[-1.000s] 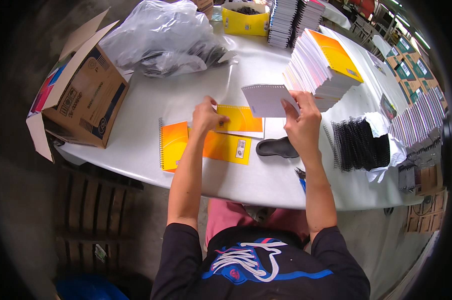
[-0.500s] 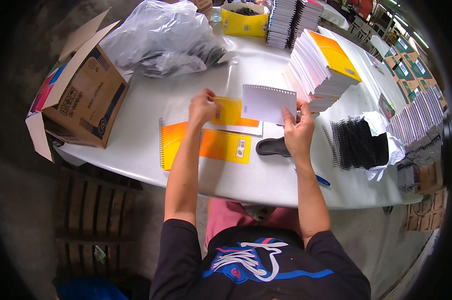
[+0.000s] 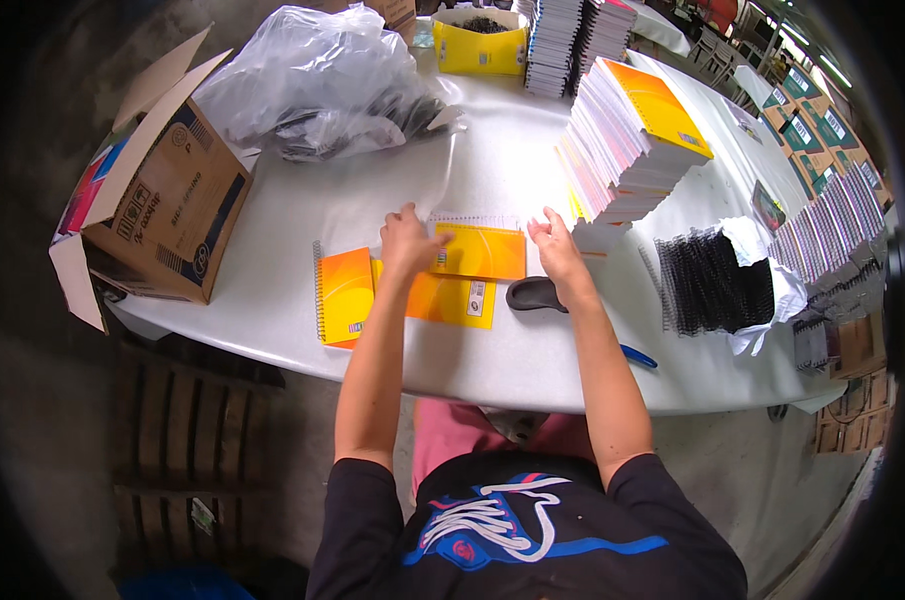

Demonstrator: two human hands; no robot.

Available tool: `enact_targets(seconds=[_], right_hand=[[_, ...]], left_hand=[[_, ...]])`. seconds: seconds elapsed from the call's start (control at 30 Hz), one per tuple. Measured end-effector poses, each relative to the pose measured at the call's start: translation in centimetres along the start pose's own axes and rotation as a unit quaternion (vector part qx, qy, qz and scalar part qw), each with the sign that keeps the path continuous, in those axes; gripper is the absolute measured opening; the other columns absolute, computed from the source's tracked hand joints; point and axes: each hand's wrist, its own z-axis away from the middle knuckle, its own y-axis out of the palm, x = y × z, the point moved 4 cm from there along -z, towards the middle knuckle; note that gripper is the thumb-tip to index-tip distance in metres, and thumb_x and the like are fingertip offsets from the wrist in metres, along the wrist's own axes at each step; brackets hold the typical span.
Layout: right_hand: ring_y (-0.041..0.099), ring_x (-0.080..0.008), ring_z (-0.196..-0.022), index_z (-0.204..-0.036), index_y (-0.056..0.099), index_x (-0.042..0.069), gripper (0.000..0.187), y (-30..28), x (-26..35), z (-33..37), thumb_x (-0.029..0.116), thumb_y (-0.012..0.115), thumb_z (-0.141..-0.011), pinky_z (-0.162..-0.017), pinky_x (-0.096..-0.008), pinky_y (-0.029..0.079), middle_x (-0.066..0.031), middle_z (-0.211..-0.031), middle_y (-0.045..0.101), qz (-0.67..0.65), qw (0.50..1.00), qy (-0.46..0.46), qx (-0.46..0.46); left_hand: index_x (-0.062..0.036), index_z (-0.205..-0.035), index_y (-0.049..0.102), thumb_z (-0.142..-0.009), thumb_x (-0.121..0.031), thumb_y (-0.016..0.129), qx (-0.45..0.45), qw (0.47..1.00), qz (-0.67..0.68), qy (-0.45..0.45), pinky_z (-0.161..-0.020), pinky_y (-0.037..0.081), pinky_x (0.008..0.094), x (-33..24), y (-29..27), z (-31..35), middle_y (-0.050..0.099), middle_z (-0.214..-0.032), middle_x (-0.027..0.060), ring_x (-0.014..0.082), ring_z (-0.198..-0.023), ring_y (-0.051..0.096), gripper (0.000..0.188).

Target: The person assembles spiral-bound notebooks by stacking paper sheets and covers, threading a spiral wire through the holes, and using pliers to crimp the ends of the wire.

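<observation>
A small stack of punched notebook pages with a yellow-orange cover [image 3: 487,252] lies in front of me, its row of holes along the far edge. At its left end is my left hand [image 3: 409,243], fingers apart and thumb over the cover's edge. Just off the right end my right hand [image 3: 558,255] is held open, holding nothing. A second yellow-orange cover [image 3: 452,303] shows partly from under the near side of the stack. Left of it lies a spiral-bound notebook [image 3: 344,292], partly behind my left forearm.
A black oblong object [image 3: 534,294] and a blue-handled tool [image 3: 638,356] lie near my right arm. Tall notebook piles [image 3: 627,140] and black wire spirals [image 3: 714,285] stand right. A cardboard box [image 3: 167,210], plastic bag [image 3: 317,85] and yellow box [image 3: 480,48] stand left and far.
The white ruled sheets have left my right hand and are no longer seen separately; the covered stack now lies squared between my hands. My right hand has opened and moved slightly left.
</observation>
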Motion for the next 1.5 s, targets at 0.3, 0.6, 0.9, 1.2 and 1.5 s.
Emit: enact_targets(seconds=[0.3,0.6,0.9,1.2,1.5], right_hand=[[0.048,-0.0273,-0.115,-0.146,0.013,0.002,0.089,1.1,-0.5,-0.2,-0.004,0.067,-0.076,-0.096,-0.0353,0.043,-0.0236,-0.134,0.038,-0.02,0.999,0.015,0.035],[0.056,-0.0171,-0.101,-0.134,0.037,0.0,0.067,0.0,1.4,-0.1,-0.005,0.07,-0.075,-0.089,-0.0298,0.046,-0.0128,-0.114,0.058,-0.211,0.971,-0.051,0.104],[0.058,-0.0074,-0.083,-0.101,0.063,0.001,0.022,-3.3,4.3,11.1,0.003,0.07,-0.081,-0.074,-0.0268,0.05,-0.0042,-0.093,0.067,-0.043,0.953,-0.229,0.196],[0.057,-0.0236,-0.107,-0.128,0.045,0.0,0.059,-4.4,4.5,10.7,0.004,0.07,-0.074,-0.097,-0.0358,0.043,-0.0155,-0.126,0.053,-0.136,0.836,-0.225,0.481],[0.057,-0.0394,-0.101,-0.133,0.042,0.004,0.078,7.7,4.9,5.7,0.036,0.076,-0.071,-0.092,-0.0421,0.046,-0.0233,-0.117,0.054,0.415,0.787,-0.356,0.285]], left_hand=[[0.0039,-0.116,0.043,-0.052,-0.013,0.087,0.151,0.983,0.065,-0.078,-0.08,0.053,0.0387,-3.1,0.7,-1.0,0.062,-0.101,0.0246,0.0364,-0.093,0.064,0.08],[-0.005,-0.099,0.052,-0.073,0.007,0.071,0.192,0.857,0.459,0.136,-0.072,0.051,0.0253,-4.2,-2.6,0.3,0.063,-0.09,0.0025,0.0115,-0.082,0.06,0.035],[-0.0066,-0.114,0.045,-0.073,0.006,0.074,0.043,0.84,0.495,0.218,-0.086,0.05,0.0302,-3.2,-6.6,12.5,0.053,-0.106,0.0063,0.015,-0.097,0.058,0.052],[-0.0111,-0.118,0.055,-0.068,0.005,0.072,-0.052,0.936,0.238,0.253,-0.086,0.047,0.0377,-1.5,-2.0,18.4,0.041,-0.12,0.0165,0.0298,-0.1,0.053,0.056],[-0.0093,-0.105,0.051,-0.071,-0.018,0.08,-0.112,0.928,0.273,0.226,-0.089,0.04,0.0406,-2.6,-1.0,18.8,0.038,-0.115,0.0163,0.0299,-0.107,0.042,0.046]])
